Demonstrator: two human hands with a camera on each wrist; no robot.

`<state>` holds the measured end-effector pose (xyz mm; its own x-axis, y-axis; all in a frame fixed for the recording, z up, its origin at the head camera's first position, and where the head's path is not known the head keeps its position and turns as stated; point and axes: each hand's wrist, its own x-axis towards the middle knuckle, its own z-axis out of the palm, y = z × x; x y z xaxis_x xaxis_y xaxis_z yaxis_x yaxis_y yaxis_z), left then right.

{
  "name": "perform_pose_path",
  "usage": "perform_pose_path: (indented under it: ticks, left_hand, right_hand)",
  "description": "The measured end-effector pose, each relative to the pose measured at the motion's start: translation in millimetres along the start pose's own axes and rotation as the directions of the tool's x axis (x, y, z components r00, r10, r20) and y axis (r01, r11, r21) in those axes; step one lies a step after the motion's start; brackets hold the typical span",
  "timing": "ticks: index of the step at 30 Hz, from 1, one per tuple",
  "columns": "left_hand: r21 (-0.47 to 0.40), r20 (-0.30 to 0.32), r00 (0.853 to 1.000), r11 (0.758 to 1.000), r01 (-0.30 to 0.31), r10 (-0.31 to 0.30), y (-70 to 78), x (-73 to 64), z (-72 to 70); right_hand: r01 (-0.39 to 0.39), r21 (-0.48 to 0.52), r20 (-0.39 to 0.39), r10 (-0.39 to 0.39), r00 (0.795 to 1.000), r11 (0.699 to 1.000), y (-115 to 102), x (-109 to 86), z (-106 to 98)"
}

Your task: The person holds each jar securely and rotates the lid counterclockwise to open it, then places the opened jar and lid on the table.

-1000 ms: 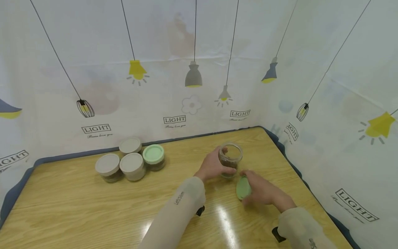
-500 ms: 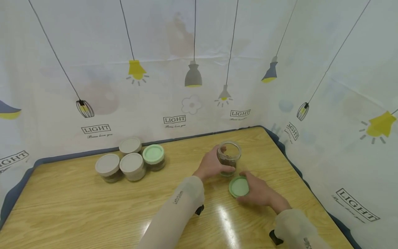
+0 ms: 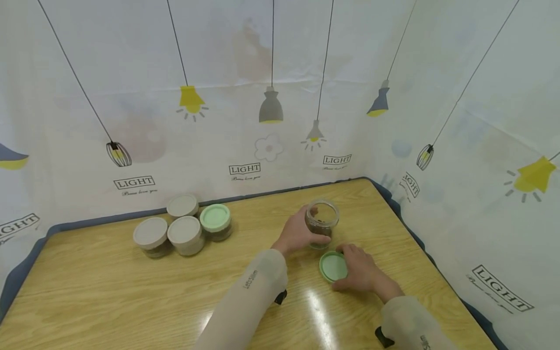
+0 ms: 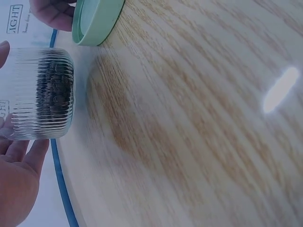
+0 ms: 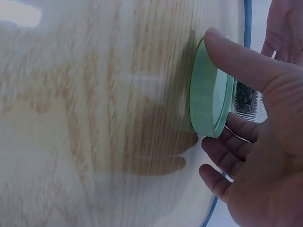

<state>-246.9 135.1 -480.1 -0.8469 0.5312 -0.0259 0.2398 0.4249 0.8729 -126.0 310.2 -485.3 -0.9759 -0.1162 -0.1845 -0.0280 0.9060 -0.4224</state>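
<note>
My left hand (image 3: 301,230) grips an open ribbed glass jar (image 3: 323,224) by its side. Dark, coarse bits (image 4: 56,88) fill the jar's lower part, as the left wrist view shows. To the near right of the jar, my right hand (image 3: 364,271) holds a round light-green lid (image 3: 333,266) by its rim. The thumb (image 5: 241,59) is at one edge of the lid and fingers are at the opposite edge. The lid's recessed face is turned up. It is at or just above the wooden table (image 3: 153,301); whether it touches cannot be told.
Several lidded jars stand together at the back left: a green-lidded jar (image 3: 216,222) and white-lidded jars, one of them a front jar (image 3: 185,236). A printed white curtain (image 3: 210,126) rises behind the table's dark-blue edge and along the right side.
My right hand has shifted left and tipped the green lid from nearly upright to flat near the jar. The left hand and its jar have barely moved.
</note>
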Motion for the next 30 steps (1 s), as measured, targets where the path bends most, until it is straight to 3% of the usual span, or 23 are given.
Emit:
perform_pose_path:
  ticks: [12,21,30]
  left_hand:
    - [-0.018,0.01,1.0,1.0,-0.012,0.013,-0.8,1.4,9.9]
    - [-0.056,0.011,1.0,0.998,-0.025,0.026,1.0,-0.1,19.7]
    - [-0.111,0.059,0.998,0.994,-0.003,0.009,8.0,-1.3,19.1]
  right_hand:
    - [-0.038,-0.031,0.05,0.039,0.998,0.999,5,-10.5,-19]
    - [-0.033,0.01,0.063,0.032,0.998,0.999,1,-22.7,-31]
    - [-0.029,0.001,0.064,0.029,0.998,1.0,1,-22.6,-36]
